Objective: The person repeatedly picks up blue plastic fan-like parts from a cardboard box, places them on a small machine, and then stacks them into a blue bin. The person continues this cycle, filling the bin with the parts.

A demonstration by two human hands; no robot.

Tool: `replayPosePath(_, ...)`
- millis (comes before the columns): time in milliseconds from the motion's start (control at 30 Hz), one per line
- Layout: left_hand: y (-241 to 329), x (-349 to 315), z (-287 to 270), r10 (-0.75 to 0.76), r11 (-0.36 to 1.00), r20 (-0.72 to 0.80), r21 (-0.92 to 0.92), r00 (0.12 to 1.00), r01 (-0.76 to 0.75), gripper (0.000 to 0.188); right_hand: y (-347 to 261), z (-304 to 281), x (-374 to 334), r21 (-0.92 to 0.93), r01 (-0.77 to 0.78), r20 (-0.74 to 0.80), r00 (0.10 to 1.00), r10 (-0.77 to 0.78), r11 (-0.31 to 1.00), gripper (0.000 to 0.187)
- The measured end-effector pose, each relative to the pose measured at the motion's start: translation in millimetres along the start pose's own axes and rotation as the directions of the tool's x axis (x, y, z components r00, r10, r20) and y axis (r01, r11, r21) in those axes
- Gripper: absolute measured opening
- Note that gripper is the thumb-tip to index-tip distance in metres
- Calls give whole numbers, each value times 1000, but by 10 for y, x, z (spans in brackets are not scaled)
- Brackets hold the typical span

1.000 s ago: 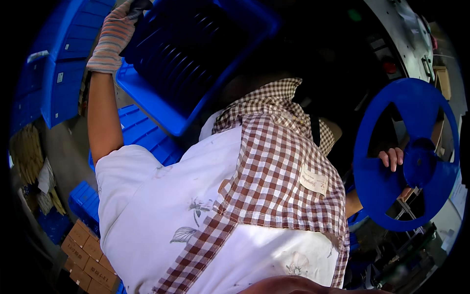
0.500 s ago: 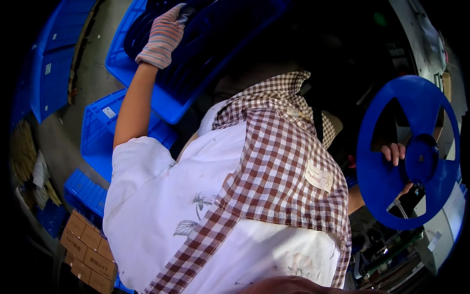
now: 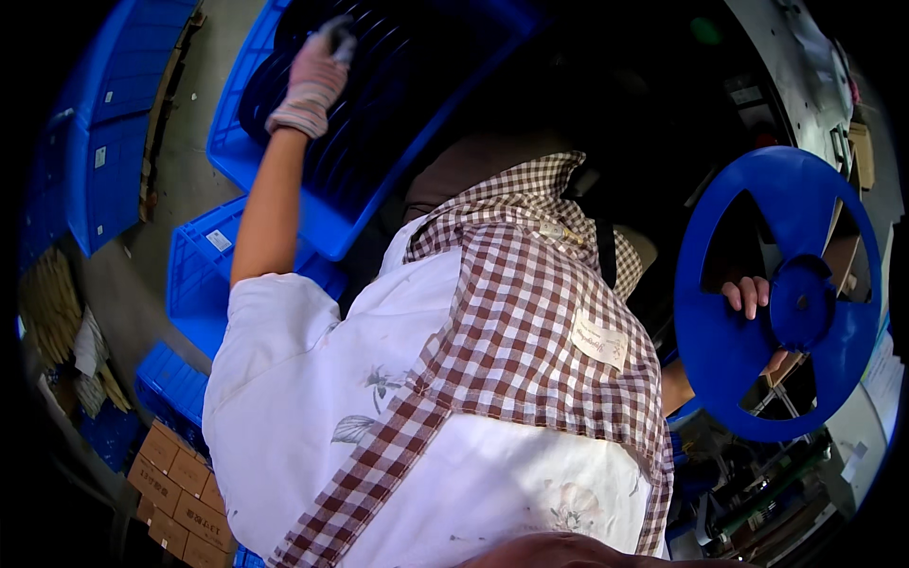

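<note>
At the right I hold up a large blue plastic reel [image 3: 721, 374] with a round hub and wide cut-outs. Bare fingers of my right hand [image 3: 748, 295] curl through one cut-out beside the hub, and another fingertip shows below it; the reel hides most of that hand. My left hand [image 3: 317, 80], in a striped knit glove with grey at the fingertips, is over a blue crate [image 3: 327, 232] at the upper left. Dark reels [image 3: 365, 123] stand in a row inside the crate. Motion blurs the left fingers, so their grip is unclear.
Another blue crate [image 3: 194, 284] sits below the first. Stacked blue bins [image 3: 118, 133] stand at the far left, and brown cartons [image 3: 180, 492] lower left. A grey work surface [image 3: 800, 66] and dark machine parts [image 3: 757, 502] are along the right.
My left hand has shifted slightly down over the crate and is now blurred. The blue reel in my right hand appears a little farther left, as the whole view has shifted slightly.
</note>
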State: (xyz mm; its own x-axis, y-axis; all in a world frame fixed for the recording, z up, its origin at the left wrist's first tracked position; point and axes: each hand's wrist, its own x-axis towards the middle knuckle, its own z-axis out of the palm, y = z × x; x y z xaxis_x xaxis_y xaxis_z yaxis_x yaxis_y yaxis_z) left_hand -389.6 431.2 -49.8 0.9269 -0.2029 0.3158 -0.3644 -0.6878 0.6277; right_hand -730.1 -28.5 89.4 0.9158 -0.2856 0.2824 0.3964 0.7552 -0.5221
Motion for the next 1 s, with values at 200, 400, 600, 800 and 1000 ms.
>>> replayPosePath(200, 1665, 783, -747, 385, 902, -272, -91, 882, -422, 19, 105, 197, 59, -38, 30, -14, 999, -31, 999, 68)
replayPosePath(400, 2424, 1877, -777, 650, 760, -214, 169, 729, -627, 29, 114, 349, 7, -41, 154, -63, 986, -157, 987, 67)
replayPosePath(600, 2815, 2518, -335, 0, 778, 220, 613, 975, -138, 94, 17, 495, -164, -127, 220, -129, 963, -236, 967, 67)
replayPosePath(800, 2550, 2660, -261, -8, 830, 227, 544, 974, -121, 71, 55, 607, -145, -210, 199, -194, 951, -241, 957, 69)
replayPosePath(1000, 2086, 2602, -991, 103, 995, 239, -24, 965, -101, 42, 140, 511, 35, -214, 134, -344, 917, -203, 968, 64)
